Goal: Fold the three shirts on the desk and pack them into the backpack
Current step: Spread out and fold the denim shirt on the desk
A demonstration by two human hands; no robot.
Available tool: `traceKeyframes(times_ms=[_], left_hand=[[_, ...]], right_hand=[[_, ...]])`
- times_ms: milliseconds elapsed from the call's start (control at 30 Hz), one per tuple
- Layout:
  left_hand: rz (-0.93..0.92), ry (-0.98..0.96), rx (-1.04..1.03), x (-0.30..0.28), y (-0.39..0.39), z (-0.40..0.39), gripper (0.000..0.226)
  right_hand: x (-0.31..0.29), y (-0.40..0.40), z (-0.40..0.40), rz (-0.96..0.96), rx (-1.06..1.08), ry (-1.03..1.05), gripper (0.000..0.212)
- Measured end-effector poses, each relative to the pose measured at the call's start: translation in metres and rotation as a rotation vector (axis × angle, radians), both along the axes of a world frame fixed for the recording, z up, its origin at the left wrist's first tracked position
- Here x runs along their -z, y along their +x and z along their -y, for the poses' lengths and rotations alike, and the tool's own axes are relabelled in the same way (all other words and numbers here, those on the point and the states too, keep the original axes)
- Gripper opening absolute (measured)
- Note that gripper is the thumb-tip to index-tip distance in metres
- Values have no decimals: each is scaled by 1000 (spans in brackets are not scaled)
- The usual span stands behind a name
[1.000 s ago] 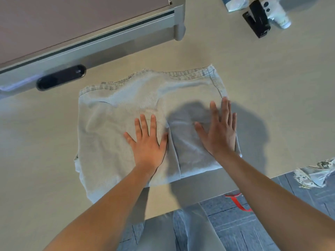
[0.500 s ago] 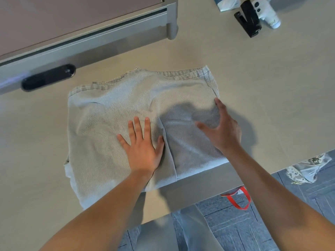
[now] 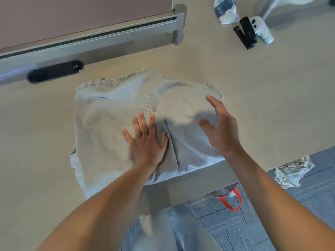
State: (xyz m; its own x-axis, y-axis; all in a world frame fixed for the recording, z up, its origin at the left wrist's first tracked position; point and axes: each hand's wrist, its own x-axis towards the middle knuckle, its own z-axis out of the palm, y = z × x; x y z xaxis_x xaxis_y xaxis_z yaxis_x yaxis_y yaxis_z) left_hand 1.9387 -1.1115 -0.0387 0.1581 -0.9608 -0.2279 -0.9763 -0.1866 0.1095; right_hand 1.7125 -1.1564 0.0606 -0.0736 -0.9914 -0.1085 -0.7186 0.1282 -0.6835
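Pale denim shirt (image 3: pixel 116 113) half-folded and rumpled, left hand (image 3: pixel 147 143) flat on it, right hand (image 3: pixel 222 127) — grip curled round its raised edge.

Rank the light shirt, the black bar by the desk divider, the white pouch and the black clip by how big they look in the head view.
1. Light shirt, by far the largest.
2. Black bar.
3. White pouch and black clip: they look alike, and the frame's top edge crops the pouch, so I will not rank them.
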Motion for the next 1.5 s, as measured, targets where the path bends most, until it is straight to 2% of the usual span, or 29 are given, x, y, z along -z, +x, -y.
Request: traceKeyframes(times_ms=[133, 300, 400, 467, 567, 700, 967, 1100, 1167, 1233, 1500], left_hand=[[-41, 40, -15, -2, 1, 2, 78], [-213, 109, 74, -31, 34, -6, 75], [-10, 49, 62, -50, 86, -33, 76], [48, 51, 29, -52, 122, -56, 77], [46, 85, 65, -46, 153, -81, 76], [-62, 66, 86, -48, 170, -95, 71], [-212, -55, -137, -63, 256, -162, 67], [-216, -58, -297, -69, 304, -192, 66], [-223, -68, -343, -75, 317, -197, 66], [-248, -86, -363, -83, 319, -195, 65], [-428, -221, -303, -131, 251, -132, 60]], right_hand=[[-26, 19, -13, 50, -29, -23, 62], [-57, 50, -27, -111, -87, -94, 59], [-73, 82, -35, -214, -126, -153, 59], [-82, 109, -44, -296, -166, -164, 59], [-93, 153, -56, -393, -205, -165, 60], [-99, 212, -71, -471, -245, -152, 59], [-98, 330, -96, -555, -367, -89, 70], [-74, 379, -113, -450, -591, 153, 72], [-63, 381, -122, -352, -626, 223, 65], [-56, 369, -128, -308, -579, 199, 57], [-22, 284, -116, -340, -384, 80, 53]])
